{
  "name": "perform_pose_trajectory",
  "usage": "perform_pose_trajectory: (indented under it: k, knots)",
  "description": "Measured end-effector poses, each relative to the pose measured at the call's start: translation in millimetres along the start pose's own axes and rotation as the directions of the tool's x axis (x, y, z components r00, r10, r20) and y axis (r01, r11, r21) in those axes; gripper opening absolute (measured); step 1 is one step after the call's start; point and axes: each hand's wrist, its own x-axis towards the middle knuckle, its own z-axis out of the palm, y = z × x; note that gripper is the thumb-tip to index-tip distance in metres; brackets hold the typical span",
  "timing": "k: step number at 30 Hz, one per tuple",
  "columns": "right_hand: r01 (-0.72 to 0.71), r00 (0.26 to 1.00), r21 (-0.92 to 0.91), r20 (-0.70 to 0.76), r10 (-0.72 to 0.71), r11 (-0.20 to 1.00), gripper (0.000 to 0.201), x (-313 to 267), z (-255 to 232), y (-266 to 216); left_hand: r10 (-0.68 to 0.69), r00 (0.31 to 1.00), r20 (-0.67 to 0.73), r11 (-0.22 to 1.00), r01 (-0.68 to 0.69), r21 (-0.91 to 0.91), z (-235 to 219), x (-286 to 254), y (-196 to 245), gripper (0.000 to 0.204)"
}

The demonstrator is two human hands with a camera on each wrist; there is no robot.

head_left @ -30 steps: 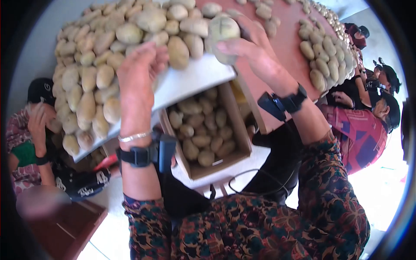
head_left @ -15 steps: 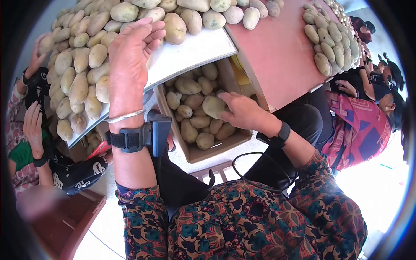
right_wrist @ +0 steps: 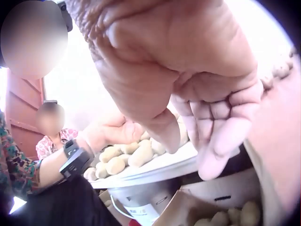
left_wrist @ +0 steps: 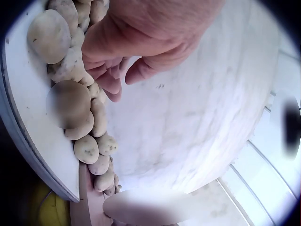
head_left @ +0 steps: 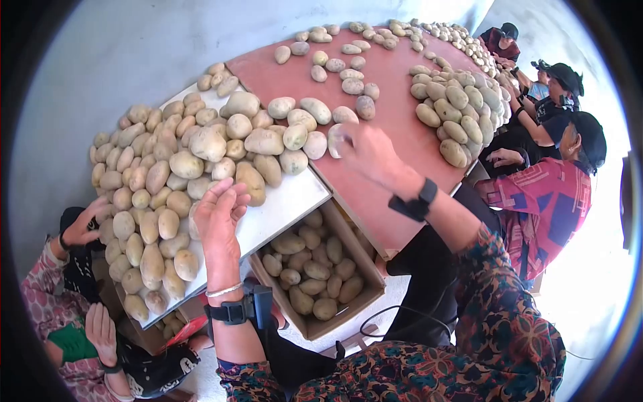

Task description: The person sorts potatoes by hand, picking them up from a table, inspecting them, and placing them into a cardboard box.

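Observation:
A heap of potatoes [head_left: 207, 144] covers the white board in front of me. My left hand [head_left: 222, 211] is raised beside the near edge of the heap, close to a large brown potato [head_left: 250, 183]. Its fingers [left_wrist: 109, 81] are loosely bent and hold nothing. My right hand [head_left: 375, 155] reaches over the red tabletop, its fingertips overlapping a pale potato [head_left: 334, 142] at the heap's right end. From the right wrist, the same hand [right_wrist: 183, 70] appears with relaxed fingers and a bare palm. Below the board's edge is a cardboard box [head_left: 370, 299] with several potatoes inside.
The red tabletop [head_left: 365, 201] joins the white board on the right and bears scattered potatoes and another pile [head_left: 459, 110]. People sit at right, one in a pink patterned shirt [head_left: 536, 201]. Another person's hand [head_left: 100, 333] is at lower left. A bucket [right_wrist: 141, 202] stands under the board.
My right hand held a potato over the table, lowered it to the box, let it go and rose back to the heap. The left hand stayed by the heap; the head view tilted upward.

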Motion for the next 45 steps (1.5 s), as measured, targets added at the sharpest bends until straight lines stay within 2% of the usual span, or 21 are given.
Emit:
perform_pose_trajectory:
  k: [2, 5, 7, 8, 10, 15, 18, 21, 22, 24, 26, 28, 30, 32, 34, 35, 36, 38, 41, 43, 45]
  knots:
    - [0.001, 0.998, -0.031, -0.055, -0.003, 1.0, 0.024, 37.0, 7.9, 12.3, -0.006, 1.0, -0.001, 1.0, 0.006, 0.01, 1.8, 0.6, -2.5, 0.034]
    - [0.062, 0.991, -0.237, -0.099, -0.088, 0.969, 0.037, 82.7, 22.4, 17.3, -0.001, 1.0, -0.003, 1.0, 0.001, 0.003, 3.3, 2.4, 0.1, 0.034]
    - [-0.126, 0.975, -0.37, 0.124, 0.183, 0.92, 0.031, 106.3, 21.2, 4.4, -0.027, 0.999, -0.024, 0.999, 0.027, 0.038, 4.5, 4.2, 1.1, 0.034]
    - [-0.125, 0.977, -0.369, 0.117, 0.18, 0.921, 0.031, 116.4, 21.6, 5.0, -0.019, 1.0, -0.022, 0.999, 0.02, 0.037, 6.4, 7.3, 2.2, 0.034]
    - [-0.178, 0.899, -0.362, 0.319, 0.301, 0.915, 0.04, 129.3, 27.6, 7.6, -0.021, 1.0, 0.008, 0.999, 0.02, 0.029, 5.9, 6.5, -0.1, 0.033]
    - [-0.299, 0.866, -0.213, 0.348, 0.358, 0.93, 0.041, 146.9, 35.8, 21.2, -0.029, 1.0, 0.003, 0.999, 0.029, 0.018, 6.9, 7.6, -1.4, 0.032]
    - [-0.319, 0.914, -0.118, 0.224, 0.338, 0.94, 0.046, 147.5, 36.5, 30.4, -0.031, 0.999, 0.008, 0.999, 0.031, 0.025, 6.0, 9.7, -1.7, 0.032]
    - [-0.228, 0.972, 0.224, 0.11, 0.207, 0.948, 0.048, 140.0, 18.4, 32.4, -0.027, 1.0, 0.008, 0.999, 0.027, 0.029, 3.9, 10.4, -2.2, 0.032]
    - [-0.234, 0.97, 0.224, 0.123, 0.21, 0.946, 0.048, 130.0, 9.4, 27.3, -0.015, 1.0, 0.005, 1.0, 0.015, 0.025, 3.0, 10.6, -2.3, 0.033]
    - [-0.143, 0.989, 0.593, 0.061, 0.134, 0.792, 0.05, 106.2, -4.2, 24.0, -0.022, 1.0, 0.005, 0.999, 0.022, 0.031, 2.2, 11.1, -3.1, 0.033]
    - [-0.276, 0.943, 0.872, 0.327, -0.061, 0.405, 0.053, 65.8, -14.2, 21.3, 0.002, 1.0, 0.007, 1.0, -0.002, 0.009, 1.4, 10.0, 0.4, 0.034]
    - [-0.414, 0.893, 0.906, 0.424, -0.154, 0.091, 0.052, 13.7, -8.2, 21.8, -0.005, 1.0, 0.013, 1.0, 0.005, -0.006, -0.2, 12.4, -0.4, 0.035]
    - [-0.607, 0.794, 0.794, 0.605, -0.062, -0.027, 0.043, -40.0, -10.0, -6.6, 0.003, 1.0, 0.019, 1.0, -0.002, -0.024, -1.8, 10.6, -1.6, 0.033]
    - [-0.71, 0.676, 0.681, 0.73, -0.099, 0.179, 0.048, -77.3, -1.4, -12.7, 0.005, 1.0, 0.023, 1.0, -0.004, -0.031, -2.8, 9.0, -1.7, 0.033]
    - [-0.705, 0.64, 0.582, 0.768, 0.01, 0.406, 0.051, -98.1, 4.6, -28.5, 0.005, 1.0, 0.027, 0.999, -0.004, -0.036, -0.9, 6.6, -1.2, 0.033]
    - [-0.622, 0.706, 0.55, 0.702, 0.095, 0.557, 0.045, -108.8, 11.2, -32.8, 0.006, 1.0, 0.024, 0.999, -0.005, -0.039, -1.1, 4.9, -0.6, 0.033]
    - [-0.621, 0.706, 0.551, 0.702, 0.095, 0.557, 0.045, -108.9, 14.5, -29.7, 0.007, 1.0, 0.021, 0.999, -0.007, -0.042, -1.6, 3.5, -0.2, 0.033]
    - [-0.1, 0.923, 0.329, 0.383, -0.036, 0.939, 0.04, -101.1, 16.0, -21.2, 0.007, 0.999, 0.031, 0.999, -0.005, -0.05, -4.4, 2.6, -0.2, 0.035]
    - [-0.175, 0.966, 0.061, 0.204, 0.159, 0.983, 0.036, -50.6, 9.7, -7.7, 0.013, 0.999, 0.044, 0.998, -0.01, -0.058, -6.4, -1.7, -0.2, 0.037]
    - [-0.025, 0.999, -0.122, -0.028, 0.022, 0.992, 0.049, -23.7, 16.9, -1.6, 0.024, 0.999, 0.044, 0.998, -0.022, -0.059, -4.8, -2.8, 1.6, 0.038]
    - [-0.001, 0.999, -0.19, 0.05, 0.011, 0.982, 0.052, -2.3, 19.1, 2.7, 0.012, 1.0, 0.029, 1.0, -0.011, -0.012, -2.7, -8.1, 4.0, 0.037]
